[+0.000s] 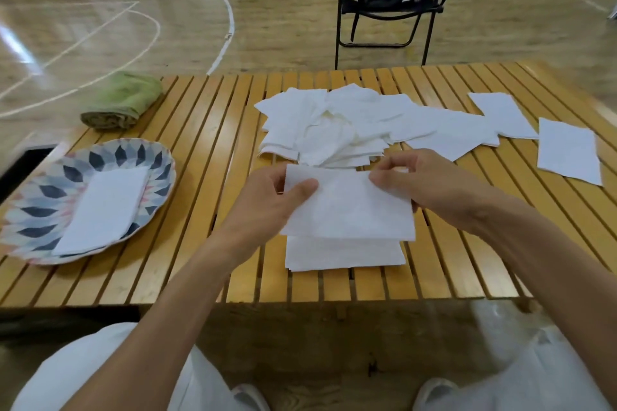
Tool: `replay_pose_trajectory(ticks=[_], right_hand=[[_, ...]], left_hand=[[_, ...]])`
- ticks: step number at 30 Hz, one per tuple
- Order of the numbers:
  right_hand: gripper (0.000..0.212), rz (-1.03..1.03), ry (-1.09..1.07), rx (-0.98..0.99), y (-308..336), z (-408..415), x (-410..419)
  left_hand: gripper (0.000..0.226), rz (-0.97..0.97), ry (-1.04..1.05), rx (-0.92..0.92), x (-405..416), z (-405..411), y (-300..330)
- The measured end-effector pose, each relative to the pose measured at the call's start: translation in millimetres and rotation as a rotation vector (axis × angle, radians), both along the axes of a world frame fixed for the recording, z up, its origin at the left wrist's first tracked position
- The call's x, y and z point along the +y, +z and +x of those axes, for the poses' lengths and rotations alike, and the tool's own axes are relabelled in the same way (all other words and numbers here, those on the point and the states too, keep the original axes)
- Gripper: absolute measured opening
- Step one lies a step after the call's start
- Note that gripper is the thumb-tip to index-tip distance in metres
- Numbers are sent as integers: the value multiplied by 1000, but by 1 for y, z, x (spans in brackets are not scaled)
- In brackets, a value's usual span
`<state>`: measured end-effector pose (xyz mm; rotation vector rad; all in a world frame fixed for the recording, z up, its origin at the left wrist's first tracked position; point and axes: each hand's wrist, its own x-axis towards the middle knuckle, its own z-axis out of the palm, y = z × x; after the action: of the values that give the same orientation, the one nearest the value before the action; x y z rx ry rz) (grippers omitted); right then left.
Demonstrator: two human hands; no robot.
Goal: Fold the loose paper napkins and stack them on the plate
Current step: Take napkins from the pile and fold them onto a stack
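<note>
A white paper napkin (349,210) is held above the table's front middle, its upper half doubled over the lower. My left hand (267,200) pinches its upper left corner between thumb and fingers. My right hand (430,182) pinches its upper right edge. Its lower layer (344,255) lies on the slats. A patterned plate (50,197) stands at the left with a folded napkin (103,210) lying on it. A heap of loose napkins (334,123) lies behind my hands, with flat single ones (567,150) spread out to the right.
A rolled green towel (122,100) lies at the table's far left corner. The slatted wooden table (207,150) has its front edge just below the held napkin. A black folding chair (390,0) with a bag stands on the gym floor beyond the table.
</note>
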<state>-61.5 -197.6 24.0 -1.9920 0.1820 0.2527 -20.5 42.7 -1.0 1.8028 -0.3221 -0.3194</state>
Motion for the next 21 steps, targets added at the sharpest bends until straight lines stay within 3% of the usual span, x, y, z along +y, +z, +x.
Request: replay_pose_trajectory(ticks=[7,16,21], right_hand=[[7,-269,28,54,-24,-1,3],[7,-356,-1,72,-43,7,4],[14,-465,-24,41,-49,8,8]], left_hand=[[18,495,-82,-56,6,-2,-12],[9,606,-73,3,1,1,-21],[27,854,12,-89,0,1,-26]])
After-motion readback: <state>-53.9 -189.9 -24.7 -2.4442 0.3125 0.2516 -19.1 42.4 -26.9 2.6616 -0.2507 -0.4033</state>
